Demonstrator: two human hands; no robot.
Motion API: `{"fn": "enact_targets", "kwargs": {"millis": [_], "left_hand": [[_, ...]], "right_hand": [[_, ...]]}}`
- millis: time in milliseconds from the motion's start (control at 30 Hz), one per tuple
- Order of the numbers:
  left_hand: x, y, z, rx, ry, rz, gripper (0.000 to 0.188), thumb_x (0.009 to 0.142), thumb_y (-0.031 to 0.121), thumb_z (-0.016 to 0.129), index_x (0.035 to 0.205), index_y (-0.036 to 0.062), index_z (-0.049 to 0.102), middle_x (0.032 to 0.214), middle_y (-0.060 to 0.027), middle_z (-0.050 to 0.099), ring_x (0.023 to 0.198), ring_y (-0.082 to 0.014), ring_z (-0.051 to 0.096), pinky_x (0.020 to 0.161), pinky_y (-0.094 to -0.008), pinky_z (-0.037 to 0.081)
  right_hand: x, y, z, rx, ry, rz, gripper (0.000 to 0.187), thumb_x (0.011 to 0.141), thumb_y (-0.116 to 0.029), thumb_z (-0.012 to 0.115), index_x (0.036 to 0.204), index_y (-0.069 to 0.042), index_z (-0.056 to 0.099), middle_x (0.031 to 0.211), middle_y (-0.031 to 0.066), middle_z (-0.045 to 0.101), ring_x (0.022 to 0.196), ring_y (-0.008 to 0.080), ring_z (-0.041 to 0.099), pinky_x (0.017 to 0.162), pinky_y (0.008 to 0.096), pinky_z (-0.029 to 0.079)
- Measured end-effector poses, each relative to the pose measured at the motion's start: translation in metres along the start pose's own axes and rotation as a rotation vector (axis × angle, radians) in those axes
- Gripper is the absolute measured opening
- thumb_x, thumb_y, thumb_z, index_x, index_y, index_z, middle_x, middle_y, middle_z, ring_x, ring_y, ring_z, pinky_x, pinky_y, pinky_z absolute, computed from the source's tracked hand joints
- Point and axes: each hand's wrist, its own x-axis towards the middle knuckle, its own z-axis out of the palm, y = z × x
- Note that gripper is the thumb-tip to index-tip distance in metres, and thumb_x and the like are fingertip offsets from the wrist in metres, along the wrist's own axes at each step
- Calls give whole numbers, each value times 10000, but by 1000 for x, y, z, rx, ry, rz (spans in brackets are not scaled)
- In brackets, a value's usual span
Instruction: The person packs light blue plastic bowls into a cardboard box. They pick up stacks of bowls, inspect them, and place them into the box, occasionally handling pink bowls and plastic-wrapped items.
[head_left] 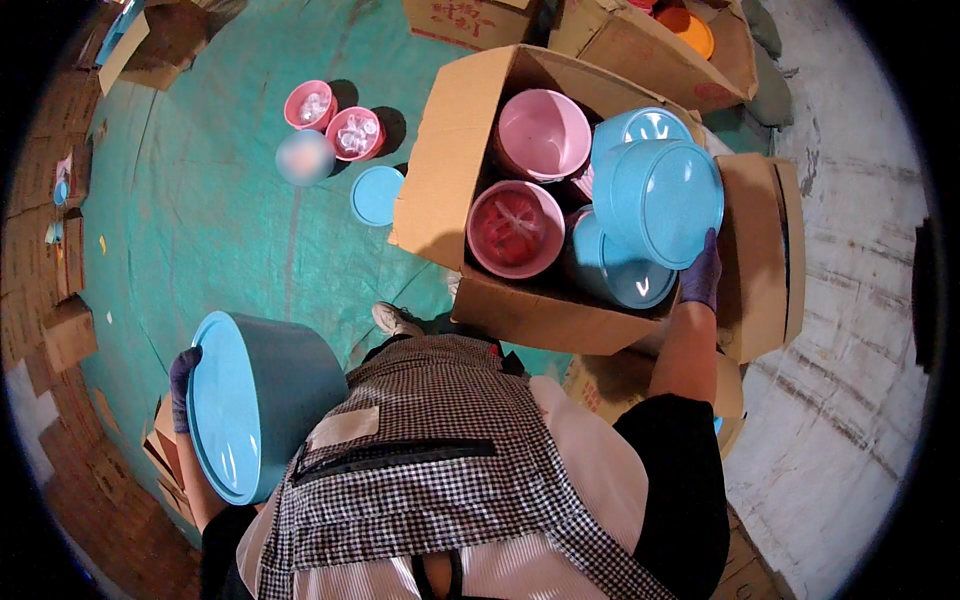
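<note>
At my left side a large blue bucket [290, 385] is held tilted against my apron, its glossy blue lid [228, 410] facing left. My gloved left hand [183, 388] grips the lid's outer edge. On the right, my gloved right hand [702, 278] has hold of the rim of a round blue lid [685, 200] above an open carton [440, 170]. Inside the carton stand two pink buckets, an empty-looking one [545, 135] and one with a red bagged item [515, 230]. Beside them are blue-lidded buckets [620, 262], partly covered by the lid.
Two small pink pails [310, 105] [357, 134] with bagged contents, a blurred round item [305, 158] and a blue lid [378, 196] lie on the green floor sheet [230, 200]. Another carton [650, 50] stands behind. Stacked cartons [60, 330] line the left; a pale wall [840, 300] is right.
</note>
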Motion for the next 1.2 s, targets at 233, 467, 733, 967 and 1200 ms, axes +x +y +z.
{"fn": "enact_targets", "kwargs": {"millis": [233,467,733,967,1200], "left_hand": [[7,-3,-7,15,0,12,185,749,308,706,788,149,619,784,-31,631,692,-191,581,680,-336,499],[10,-2,-12,-10,22,-12,192,741,316,713,782,157,615,779,-27,630,680,-190,579,669,-333,498],[-26,26,48,-90,-1,-148,290,746,347,705,901,113,633,838,-72,658,726,-222,614,692,-358,525],[-45,33,74,-147,-33,-187,416,755,375,688,1020,58,642,906,-121,683,781,-256,648,703,-388,551],[-2,5,42,-244,-236,-160,291,781,254,667,947,15,661,903,-127,695,758,-236,669,701,-373,572]], "right_hand": [[2,1,-2,-61,73,-4,683,964,-438,532,1418,46,369,1404,184,470,1224,323,518,1045,418,407],[9,5,3,-146,131,-61,678,951,-440,542,1401,48,408,1391,157,490,1219,284,519,1026,372,418],[-18,16,-16,-17,278,-351,498,917,-344,607,1223,44,548,1172,141,606,1035,254,580,911,386,464],[-127,53,57,-445,-19,-863,248,883,-150,649,1061,23,638,1097,124,637,1014,243,585,898,389,474],[-248,148,199,-637,-1790,-219,504,954,-300,564,1351,-3,473,1359,150,513,1181,270,543,1032,349,410]]}}
